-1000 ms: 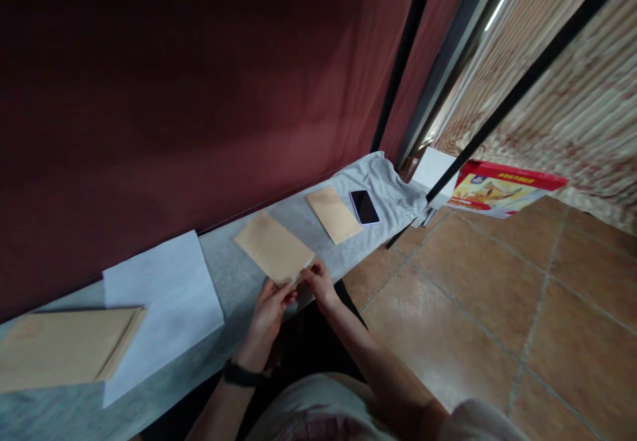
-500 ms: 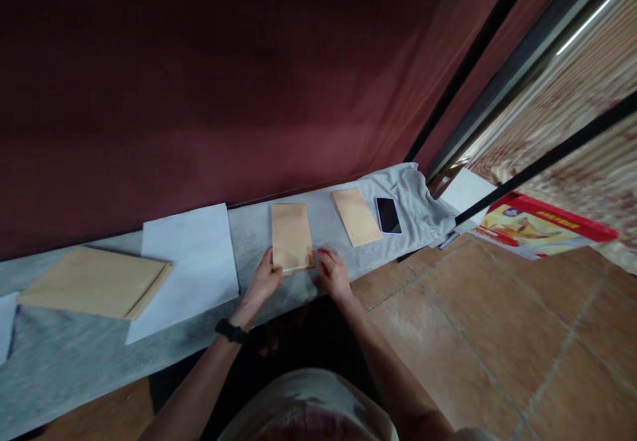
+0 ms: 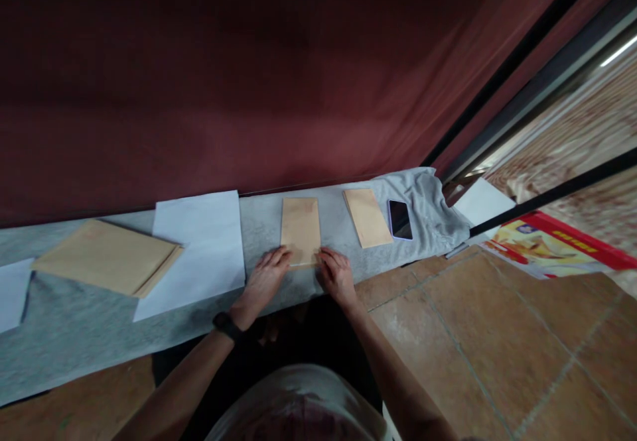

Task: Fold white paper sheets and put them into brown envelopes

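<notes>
A tan paper envelope (image 3: 300, 222) lies upright before me on a grey cloth-covered bench, with a thin white strip along its near edge. My left hand (image 3: 271, 270) grips its near left corner, fingers bent over the edge. At the near right corner, my right hand (image 3: 337, 274) pinches the envelope with curled fingers. The thumbs are mostly hidden. To the right lies a small stack of similar tan envelopes (image 3: 368, 219), a little tilted.
A phone (image 3: 400, 220) lies right of the small stack. Leftward, larger brown envelopes (image 3: 109, 255) overlap a white paper sheet (image 3: 199, 249); another white sheet (image 3: 14, 295) lies at far left. A dark red curtain (image 3: 249, 96) hangs behind the grey bench (image 3: 99, 341). A black pole (image 3: 557, 192) crosses at right.
My left hand has moved from the envelope's side up onto its near left corner, and the fingers of both hands now reach over the near edge. The view has shifted slightly.
</notes>
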{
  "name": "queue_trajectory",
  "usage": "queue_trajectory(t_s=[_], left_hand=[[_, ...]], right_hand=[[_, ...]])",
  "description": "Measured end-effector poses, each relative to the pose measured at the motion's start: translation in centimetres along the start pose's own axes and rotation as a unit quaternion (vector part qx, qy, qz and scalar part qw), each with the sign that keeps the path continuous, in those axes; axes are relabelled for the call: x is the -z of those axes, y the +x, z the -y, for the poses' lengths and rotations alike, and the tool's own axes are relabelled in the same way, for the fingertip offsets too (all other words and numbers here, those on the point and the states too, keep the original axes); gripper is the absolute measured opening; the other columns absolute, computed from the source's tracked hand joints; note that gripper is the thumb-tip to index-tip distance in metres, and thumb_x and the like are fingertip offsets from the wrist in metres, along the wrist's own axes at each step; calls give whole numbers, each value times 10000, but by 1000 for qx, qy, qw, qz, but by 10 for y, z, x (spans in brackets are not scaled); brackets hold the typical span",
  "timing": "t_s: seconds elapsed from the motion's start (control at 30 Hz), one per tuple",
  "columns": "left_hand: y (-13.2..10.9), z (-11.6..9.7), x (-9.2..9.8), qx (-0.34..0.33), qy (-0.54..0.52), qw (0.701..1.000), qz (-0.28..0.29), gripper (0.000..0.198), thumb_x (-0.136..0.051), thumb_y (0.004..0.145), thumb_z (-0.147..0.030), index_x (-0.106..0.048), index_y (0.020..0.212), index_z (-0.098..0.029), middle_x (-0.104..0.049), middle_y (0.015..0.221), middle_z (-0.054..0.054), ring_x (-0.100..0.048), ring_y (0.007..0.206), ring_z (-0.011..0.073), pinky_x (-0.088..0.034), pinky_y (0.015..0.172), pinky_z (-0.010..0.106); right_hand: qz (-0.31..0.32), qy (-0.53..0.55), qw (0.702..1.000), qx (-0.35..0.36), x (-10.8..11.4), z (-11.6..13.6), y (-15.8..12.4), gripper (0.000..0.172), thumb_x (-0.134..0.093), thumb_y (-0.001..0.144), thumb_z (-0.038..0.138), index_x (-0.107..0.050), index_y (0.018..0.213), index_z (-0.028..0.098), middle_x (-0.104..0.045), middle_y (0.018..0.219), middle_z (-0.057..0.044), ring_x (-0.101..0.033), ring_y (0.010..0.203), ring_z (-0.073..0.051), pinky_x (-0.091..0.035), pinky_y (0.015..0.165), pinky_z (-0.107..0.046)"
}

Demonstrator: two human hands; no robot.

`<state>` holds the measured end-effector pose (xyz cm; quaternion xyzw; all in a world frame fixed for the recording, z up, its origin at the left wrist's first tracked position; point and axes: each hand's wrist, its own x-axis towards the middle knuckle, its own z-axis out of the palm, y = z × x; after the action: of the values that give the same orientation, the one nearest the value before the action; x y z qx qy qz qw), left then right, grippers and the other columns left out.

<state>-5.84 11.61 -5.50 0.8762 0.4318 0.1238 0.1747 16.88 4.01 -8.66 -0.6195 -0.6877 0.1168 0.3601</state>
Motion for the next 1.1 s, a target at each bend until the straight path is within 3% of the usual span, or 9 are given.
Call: queue_trajectory(t_s=[0.17,0.4,0.63,0.83,1.1], left_hand=[[2,0,7,-14,-16,999,30,470,-463,872,-46,-635,1277,-213,-589,1411,138,-497,1347,289,-396,1122,451],[9,-4,5,-25,19,999,31,376,-467,939,-174,-604,1289,-162,-595,1352,184,-515,1288,318,-392,1091,453],[12,-4,-2,-29,20,999,15,368,-472,931,-189,-599,1276,-171,-613,1256,180,-518,1247,333,-358,1107,494],[14,-7,-6,-56,-52,997,3,459,-456,906,-118,-559,1343,-219,-503,1476,139,-399,1421,296,-292,1184,460],[27,-14,0,-27,-37,998,39,385,-526,887,-140,-595,1261,-197,-576,1399,164,-501,1333,294,-339,1137,434]], right_hand=[[46,-10,998,52,4,8,-2,342,-535,935,160,-686,1224,263,-541,1453,-68,-454,1342,-257,-374,1099,-461],[71,-72,992,81,3,16,-7,383,-521,966,206,-616,1336,228,-457,1542,-91,-412,1384,-264,-322,1143,-472],[61,-108,990,64,-4,18,-15,396,-511,977,213,-590,1365,232,-437,1562,-87,-425,1393,-265,-315,1157,-472],[43,-127,990,39,-9,22,-21,404,-478,986,195,-566,1380,210,-424,1569,-110,-406,1421,-260,-295,1171,-468],[35,-113,992,40,-12,23,-26,422,-404,1018,183,-508,1426,201,-435,1560,-121,-393,1442,-202,-262,1194,-456]])
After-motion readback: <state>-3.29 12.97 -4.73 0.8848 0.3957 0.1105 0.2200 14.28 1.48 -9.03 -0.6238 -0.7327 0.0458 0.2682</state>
